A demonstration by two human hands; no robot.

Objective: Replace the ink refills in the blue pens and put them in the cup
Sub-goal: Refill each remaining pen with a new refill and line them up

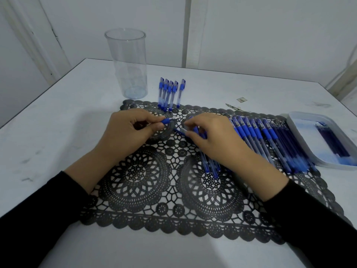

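The left hand pinches a pen tip between thumb and fingers: a blue grip section with a metal point aimed right. The right hand curls its fingers round a pen barrel, whose end pokes out to the left, just beside the tip but apart from it. Both hands hover low over a black lace mat on the white surface.

A few loose pens lie on the mat, partly hidden under the right wrist. To the right, a long row of pens lies side by side along the mat. Beyond it, at the right edge, a white tray holds dark blue refills.

At the far edge of the mat, five capped pens lie together, caps pointing away. Just left of them the clear cup stands upright with no pens in it. Two small scraps lie farther right on the surface.
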